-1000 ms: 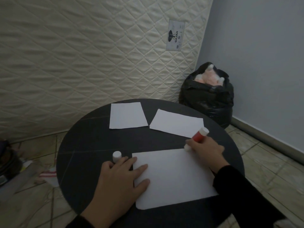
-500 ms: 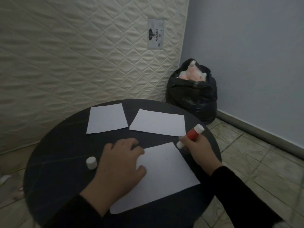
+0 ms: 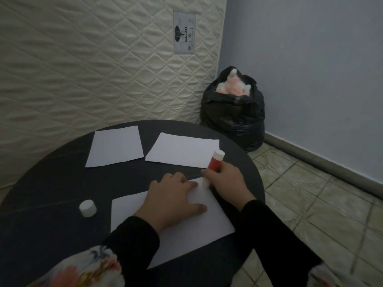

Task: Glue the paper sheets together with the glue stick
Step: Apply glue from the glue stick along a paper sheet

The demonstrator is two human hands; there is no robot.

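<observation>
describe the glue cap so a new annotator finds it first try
On the round black table, look near its left edge, left of the paper sheet under the left hand. The glue cap is the small white cylinder standing alone there, touching neither paper nor hands.

Black long sleeves (image 3: 132, 241) w/ floral fabric (image 3: 87, 268) over upper arms.

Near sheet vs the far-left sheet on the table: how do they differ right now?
The near sheet is pinned under the left hand, while the far-left sheet lies untouched. The glue stick in the right hand meets the near sheet's far corner; nothing meets the far-left sheet. The near sheet looks larger and lies skewed; the far-left sheet sits squarer. Both are plain white and flat on the dark round table.
</observation>
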